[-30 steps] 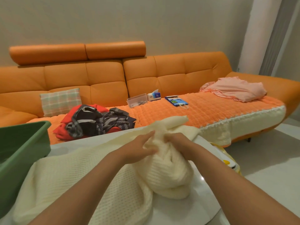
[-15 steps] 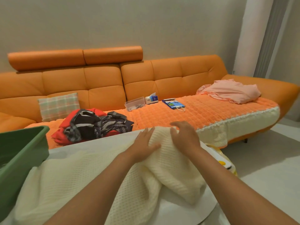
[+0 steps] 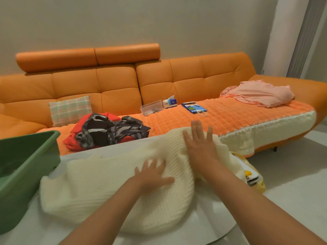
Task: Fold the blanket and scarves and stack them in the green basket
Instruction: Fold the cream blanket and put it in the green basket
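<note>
Left hand (image 3: 153,175): fingers spread, palm flat on the cream blanket (image 3: 99,184), near its middle. Right hand (image 3: 200,147): fingers straight and splayed, pressing flat on the blanket's far right part, farther from the body than the left. Neither hand grips cloth. The blanket lies bunched across the white bench (image 3: 208,225). The green basket (image 3: 35,156) stands on the bench at the blanket's left end. The scarves (image 3: 106,131) lie heaped on the orange sofa (image 3: 115,82) behind.
</note>
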`<state>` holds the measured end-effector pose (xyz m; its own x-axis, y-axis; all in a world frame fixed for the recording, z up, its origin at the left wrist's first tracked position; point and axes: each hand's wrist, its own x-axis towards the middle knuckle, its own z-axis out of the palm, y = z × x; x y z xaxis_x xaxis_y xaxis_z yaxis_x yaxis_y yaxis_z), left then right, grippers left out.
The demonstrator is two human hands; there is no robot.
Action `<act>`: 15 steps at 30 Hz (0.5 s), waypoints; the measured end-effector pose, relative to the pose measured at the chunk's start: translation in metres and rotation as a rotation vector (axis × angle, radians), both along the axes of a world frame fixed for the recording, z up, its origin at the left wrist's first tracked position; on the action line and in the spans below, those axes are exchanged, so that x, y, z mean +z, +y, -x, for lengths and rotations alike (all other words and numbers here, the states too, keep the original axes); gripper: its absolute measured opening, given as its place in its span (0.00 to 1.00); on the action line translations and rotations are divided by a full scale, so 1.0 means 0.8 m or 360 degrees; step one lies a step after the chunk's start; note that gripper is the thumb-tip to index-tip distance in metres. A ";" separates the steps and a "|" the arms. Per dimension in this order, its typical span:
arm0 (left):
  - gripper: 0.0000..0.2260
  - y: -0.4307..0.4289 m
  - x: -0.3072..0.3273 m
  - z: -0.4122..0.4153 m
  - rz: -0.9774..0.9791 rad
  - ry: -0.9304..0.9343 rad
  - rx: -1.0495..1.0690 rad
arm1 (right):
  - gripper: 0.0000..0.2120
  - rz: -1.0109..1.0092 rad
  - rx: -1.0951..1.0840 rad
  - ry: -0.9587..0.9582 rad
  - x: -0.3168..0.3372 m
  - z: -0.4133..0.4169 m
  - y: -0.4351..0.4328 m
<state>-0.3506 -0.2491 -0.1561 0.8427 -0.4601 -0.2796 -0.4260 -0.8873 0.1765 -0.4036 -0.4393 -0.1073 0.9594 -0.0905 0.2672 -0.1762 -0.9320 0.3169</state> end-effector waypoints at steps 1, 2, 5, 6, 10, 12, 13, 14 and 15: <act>0.40 -0.009 -0.007 -0.007 -0.0029 0.0009 -0.0015 | 0.39 -0.0032 0.0192 -0.0061 -0.002 0.000 0.007; 0.40 -0.017 -0.012 -0.014 -0.0031 -0.0016 -0.0021 | 0.40 -0.0102 0.0397 -0.0055 -0.005 0.001 0.013; 0.37 -0.028 -0.013 -0.031 0.0011 -0.0064 -0.0064 | 0.32 -0.0155 0.0573 0.0236 -0.021 0.004 0.009; 0.36 -0.025 -0.011 -0.034 0.0052 -0.0067 -0.0089 | 0.29 -0.0099 0.0482 0.0307 -0.027 0.002 -0.001; 0.27 0.022 0.005 -0.029 0.0402 -0.0266 -0.0159 | 0.26 0.0062 0.0184 0.0392 -0.033 -0.009 -0.023; 0.23 0.059 0.012 -0.018 0.0514 -0.0464 -0.0184 | 0.27 0.0077 0.0182 0.0426 -0.024 -0.012 -0.006; 0.20 0.078 0.016 -0.012 0.0562 -0.0541 -0.0195 | 0.28 0.0064 0.0231 0.0427 -0.018 -0.012 0.008; 0.17 0.096 0.020 -0.004 0.0602 -0.0609 -0.0202 | 0.30 0.0027 0.0297 0.0418 -0.012 -0.011 0.024; 0.15 0.114 0.024 0.002 0.0623 -0.0675 -0.0205 | 0.32 -0.0044 0.0374 0.0400 -0.007 -0.010 0.042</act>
